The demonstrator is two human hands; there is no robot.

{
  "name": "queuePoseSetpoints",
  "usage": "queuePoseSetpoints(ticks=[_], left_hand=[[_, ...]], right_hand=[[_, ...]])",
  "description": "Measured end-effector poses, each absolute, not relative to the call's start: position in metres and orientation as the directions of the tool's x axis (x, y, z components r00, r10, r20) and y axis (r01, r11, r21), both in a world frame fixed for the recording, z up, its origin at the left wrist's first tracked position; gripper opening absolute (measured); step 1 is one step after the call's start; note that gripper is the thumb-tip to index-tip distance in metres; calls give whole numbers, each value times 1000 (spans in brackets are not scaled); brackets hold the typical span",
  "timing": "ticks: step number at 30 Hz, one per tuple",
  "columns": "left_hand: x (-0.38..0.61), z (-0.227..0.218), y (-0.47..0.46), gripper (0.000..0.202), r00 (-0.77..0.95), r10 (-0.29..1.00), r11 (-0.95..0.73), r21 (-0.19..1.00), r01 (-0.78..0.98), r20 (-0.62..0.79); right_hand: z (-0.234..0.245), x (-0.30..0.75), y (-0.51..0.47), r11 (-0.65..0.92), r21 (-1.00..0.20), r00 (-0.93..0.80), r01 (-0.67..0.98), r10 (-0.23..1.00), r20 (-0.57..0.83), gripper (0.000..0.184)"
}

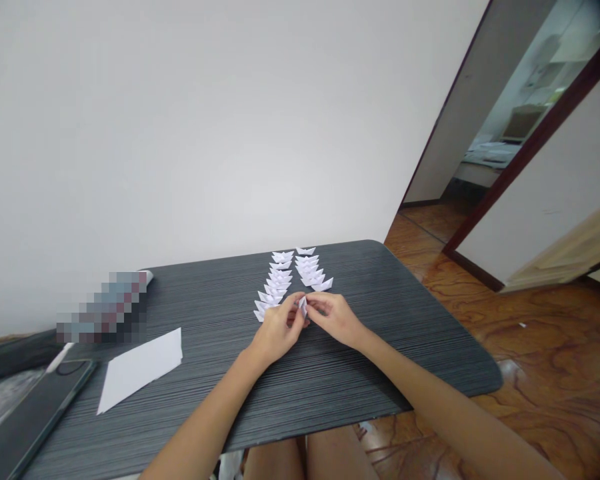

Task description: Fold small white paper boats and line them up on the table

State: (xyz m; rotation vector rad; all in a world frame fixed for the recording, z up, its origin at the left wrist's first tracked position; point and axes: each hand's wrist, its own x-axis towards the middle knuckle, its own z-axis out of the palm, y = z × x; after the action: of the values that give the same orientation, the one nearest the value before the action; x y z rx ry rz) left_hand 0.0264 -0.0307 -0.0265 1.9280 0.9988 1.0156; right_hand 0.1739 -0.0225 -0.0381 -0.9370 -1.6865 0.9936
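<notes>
Between my two hands is a small folded white paper, held up just above the table. My left hand pinches it from the left, thumb and fingers closed on it. From the right, the fingertips of my right hand grip its upper edge. Part of the paper is hidden by my fingers, so its full shape cannot be made out. Just beyond my hands, small white paper boats stand in two rows, a left row and a right row. The nearest boats on the left are close to my left knuckles.
White paper sheets lie on the dark table at the left. Farther left are a dark flat device and a blurred-out object. A white wall borders the table's back; wooden floor lies to the right.
</notes>
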Motion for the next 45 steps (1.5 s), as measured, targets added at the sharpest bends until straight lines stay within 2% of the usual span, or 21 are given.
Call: queuePoseSetpoints(ticks=[5,8,13,18,23,25,28,31,35,39,45], left_hand=[[27,-29,-31,30,364,875,-428,860,278,318],[28,-29,-30,28,334,896,-374,904,209,293],[30,-24,-29,24,293,940,-179,984,-15,176],[31,-22,-27,20,285,949,-87,980,-180,136],[31,-23,-26,22,285,946,-115,983,-142,152],[31,-24,-26,30,286,943,-133,981,-140,169],[30,-24,-26,42,278,939,-188,979,-81,203],[29,-25,-24,45,273,944,-195,981,12,184],[28,-26,-22,31,348,934,-117,989,86,80],[27,-26,-22,31,412,909,-137,979,151,64],[28,-24,-26,28,491,871,-114,975,189,7]], right_hand=[[-36,172,-27,476,-824,-229,308,877,422,20],[-30,173,-29,522,-764,-242,379,853,462,20],[-23,177,-29,566,-748,-254,347,824,506,27],[-16,180,-31,609,-715,-316,344,792,523,25],[-19,180,-30,577,-772,-299,264,811,503,21],[-25,179,-27,507,-844,-242,173,853,463,17],[-33,177,-22,381,-925,-177,-8,910,376,25],[-37,176,-19,315,-945,-172,-93,929,327,15],[-35,176,-19,311,-945,-142,-106,936,324,11],[-32,175,-20,311,-946,-167,-91,932,322,9],[-29,178,-21,162,-984,-247,-71,953,175,11]])
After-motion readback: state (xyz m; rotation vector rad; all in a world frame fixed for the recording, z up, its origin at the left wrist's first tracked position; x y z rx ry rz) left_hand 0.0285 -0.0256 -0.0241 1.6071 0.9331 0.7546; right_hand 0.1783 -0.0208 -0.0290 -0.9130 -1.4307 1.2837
